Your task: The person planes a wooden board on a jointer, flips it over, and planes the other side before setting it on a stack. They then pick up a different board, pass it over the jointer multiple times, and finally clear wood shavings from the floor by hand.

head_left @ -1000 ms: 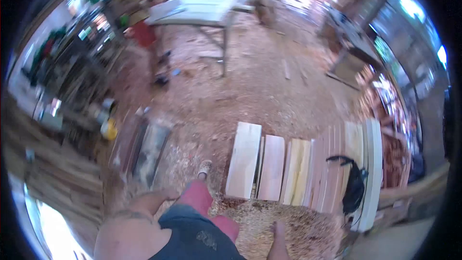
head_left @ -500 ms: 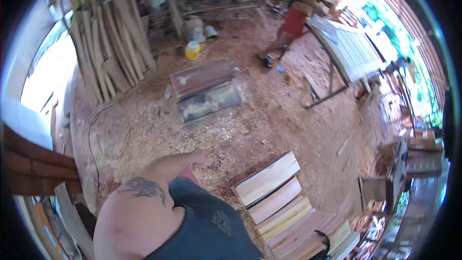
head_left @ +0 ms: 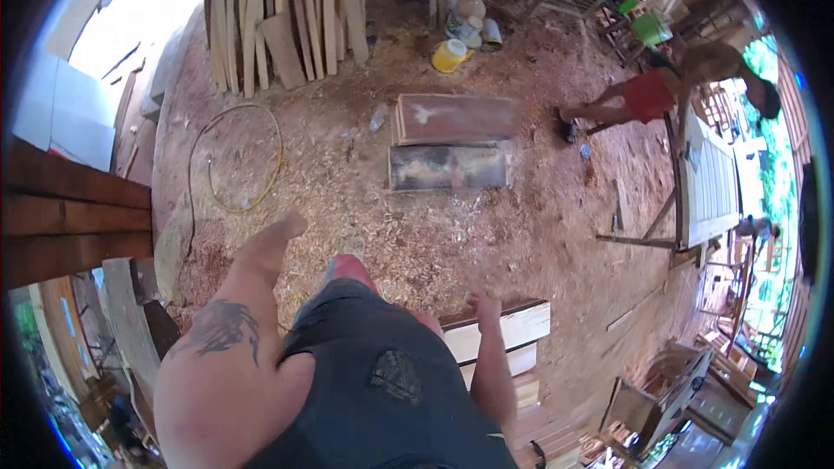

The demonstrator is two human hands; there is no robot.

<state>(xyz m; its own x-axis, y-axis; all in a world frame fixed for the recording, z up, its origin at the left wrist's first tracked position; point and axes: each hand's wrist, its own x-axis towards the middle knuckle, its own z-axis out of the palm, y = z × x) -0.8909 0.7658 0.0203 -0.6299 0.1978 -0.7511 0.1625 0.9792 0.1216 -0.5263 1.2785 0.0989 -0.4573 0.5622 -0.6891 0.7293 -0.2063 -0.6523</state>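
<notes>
My left hand is at the end of a stretched arm above the chip-covered floor. Its fingers are blurred, and no object shows in it. On the other side, my right hand is raised beside the pale wooden boards, overlapping their edge in this view. Its fingers look loosely apart, with nothing seen between them. A looped yellow and grey hose lies on the floor just beyond my left hand. Farther forward lie a reddish-brown panel and a dark, stained panel.
Long planks lean at the back left, near a yellow bucket. To the right, a person in red shorts bends by a pale slatted panel on a stand. Dark beams border the left side, wooden furniture the lower right.
My view has swung round to the right and levelled, so the floor panels now lie straight ahead. My right forearm and hand have come into view over the boards. The person leans farther over.
</notes>
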